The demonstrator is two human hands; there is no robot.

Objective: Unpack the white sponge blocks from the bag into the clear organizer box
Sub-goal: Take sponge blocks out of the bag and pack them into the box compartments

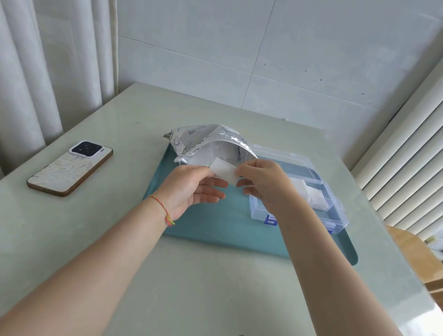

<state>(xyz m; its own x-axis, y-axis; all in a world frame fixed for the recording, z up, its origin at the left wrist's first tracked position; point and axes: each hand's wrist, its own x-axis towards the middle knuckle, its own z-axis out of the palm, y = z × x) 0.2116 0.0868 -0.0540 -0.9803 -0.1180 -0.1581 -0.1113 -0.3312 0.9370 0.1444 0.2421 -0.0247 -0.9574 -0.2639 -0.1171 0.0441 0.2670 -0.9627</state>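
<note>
Right above the teal tray [207, 222] we hold one white sponge block [224, 171] between our two hands. Our left hand [191, 189] grips its near-left end between thumb and fingers, palm turned up, with a red string bracelet [162, 207] on the wrist. Our right hand [265, 182] pinches the block's other end with curled fingers. Just beyond the block, toward the tray's far left corner, the silver foil bag [203, 144] lies with its mouth gaping toward us; something white shows inside, though we cannot tell how many blocks it is. On the tray's right side sits the clear organizer box [322, 194], lid open, partly hidden behind our right wrist; more white sponge blocks [311, 196] lie in one of its middle compartments. Well off the tray's left edge, a phone [71, 168] rests face down on the pale green table [197, 292].
</note>
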